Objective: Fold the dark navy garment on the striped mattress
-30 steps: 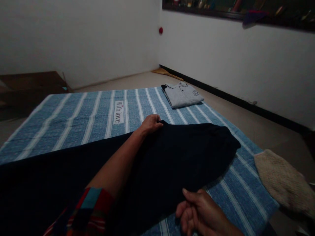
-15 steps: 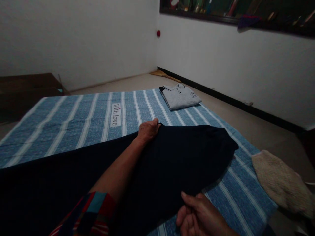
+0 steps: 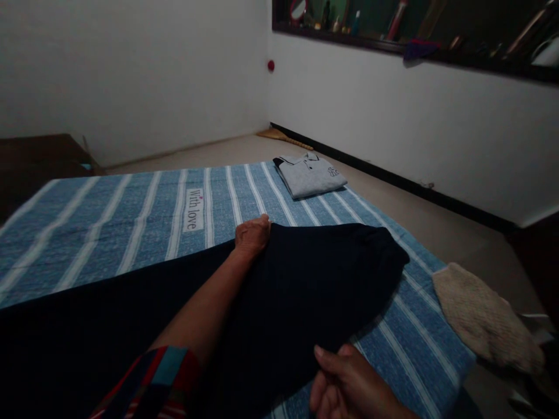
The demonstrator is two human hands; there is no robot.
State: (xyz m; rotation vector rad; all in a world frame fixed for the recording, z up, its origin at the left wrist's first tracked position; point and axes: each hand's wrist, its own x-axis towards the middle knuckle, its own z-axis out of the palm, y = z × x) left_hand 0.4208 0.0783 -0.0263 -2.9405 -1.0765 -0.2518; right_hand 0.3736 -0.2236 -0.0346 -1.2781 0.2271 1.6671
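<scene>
A pair of dark navy trousers [image 3: 305,291] lies stretched flat across the bed, its gathered end toward the right. My left hand [image 3: 253,234] reaches over the cloth and pinches its far edge. At the near edge, my right hand [image 3: 345,381] has its fingers curled and its thumb against the cloth, closed on that edge. The cloth hides part of the grip. Beyond them a folded grey polo shirt [image 3: 312,176] rests near the bed's far right corner.
The blue and white striped bedsheet [image 3: 148,227] covers the bed. A beige woven item [image 3: 484,314] sits beside its right edge. Against the wall lies a broom [image 3: 283,137]; a brown box [image 3: 39,169] stands at left. Bottles line the window ledge [image 3: 340,35].
My view has turned slightly to the right, so everything appears shifted left. Both hands keep about the same places on the trousers.
</scene>
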